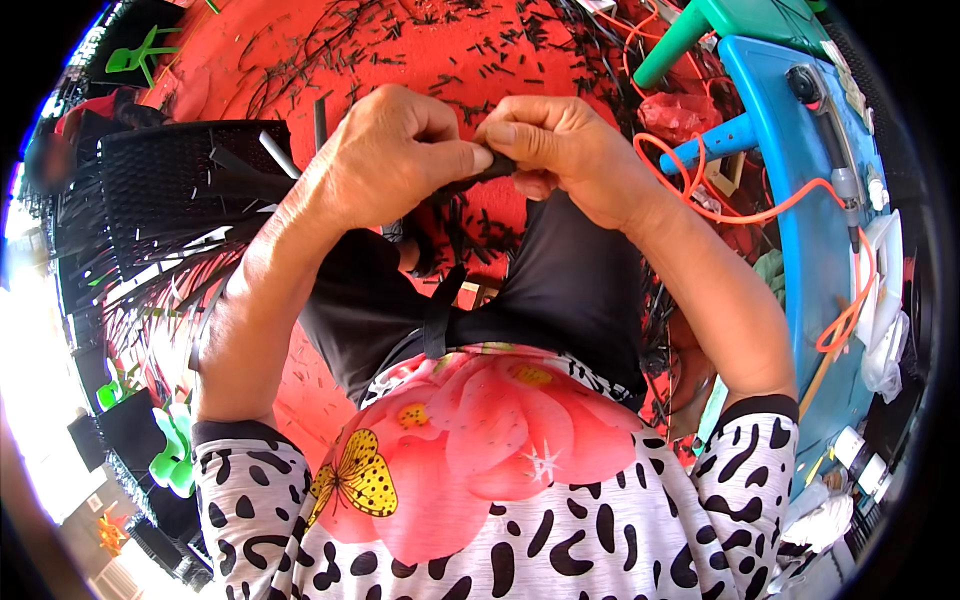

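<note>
My left hand and my right hand meet above my lap, fingers closed and thumbs nearly touching. Between them is a short, dark strip, pinched from both sides; the fingers cover much of it, and its full length cannot be made out. A narrow dark strip end sticks up beside my left hand; whether it belongs to the same piece is unclear. My legs in black trousers are spread below the hands.
Black woven wicker panel with loose strand ends stands on the left. Short black scraps litter the red floor. On the right, a blue plastic stool carries a tool with an orange hose. A green stool stands behind it.
</note>
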`<act>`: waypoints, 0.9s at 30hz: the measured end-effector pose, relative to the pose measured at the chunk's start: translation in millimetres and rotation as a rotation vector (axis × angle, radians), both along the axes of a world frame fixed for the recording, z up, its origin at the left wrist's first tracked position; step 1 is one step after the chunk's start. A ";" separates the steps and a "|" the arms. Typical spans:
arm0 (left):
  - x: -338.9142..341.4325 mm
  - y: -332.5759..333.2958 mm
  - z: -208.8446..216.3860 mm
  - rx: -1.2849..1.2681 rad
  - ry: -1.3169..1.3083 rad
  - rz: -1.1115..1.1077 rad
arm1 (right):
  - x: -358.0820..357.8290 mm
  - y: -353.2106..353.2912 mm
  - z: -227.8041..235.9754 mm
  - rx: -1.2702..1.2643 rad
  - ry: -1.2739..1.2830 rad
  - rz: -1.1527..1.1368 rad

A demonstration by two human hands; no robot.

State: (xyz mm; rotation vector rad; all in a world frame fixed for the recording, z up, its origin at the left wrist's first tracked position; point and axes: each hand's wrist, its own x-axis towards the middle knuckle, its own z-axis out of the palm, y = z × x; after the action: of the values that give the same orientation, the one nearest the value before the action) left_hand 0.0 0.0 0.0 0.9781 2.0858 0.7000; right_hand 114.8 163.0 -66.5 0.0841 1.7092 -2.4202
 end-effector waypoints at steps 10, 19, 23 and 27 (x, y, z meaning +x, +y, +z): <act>-7.1 -1.9 -6.3 0.095 -0.223 0.048 | -1.8 -7.6 -1.3 -0.007 0.030 -0.110; -7.0 3.7 -2.5 0.023 0.005 0.004 | 1.0 -11.9 1.6 0.067 0.068 -0.170; -9.0 3.3 -3.4 0.013 0.007 0.032 | 3.6 -12.6 2.5 0.000 0.055 -0.182; -10.3 2.8 -4.3 0.013 0.003 0.038 | -1.0 -5.2 2.0 0.056 0.078 -0.095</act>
State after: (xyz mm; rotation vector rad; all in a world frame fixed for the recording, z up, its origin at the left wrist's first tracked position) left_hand -10.3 2.8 -4.3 0.9488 2.1100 0.7327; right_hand 113.8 157.8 -64.5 0.0813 1.8467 -2.4742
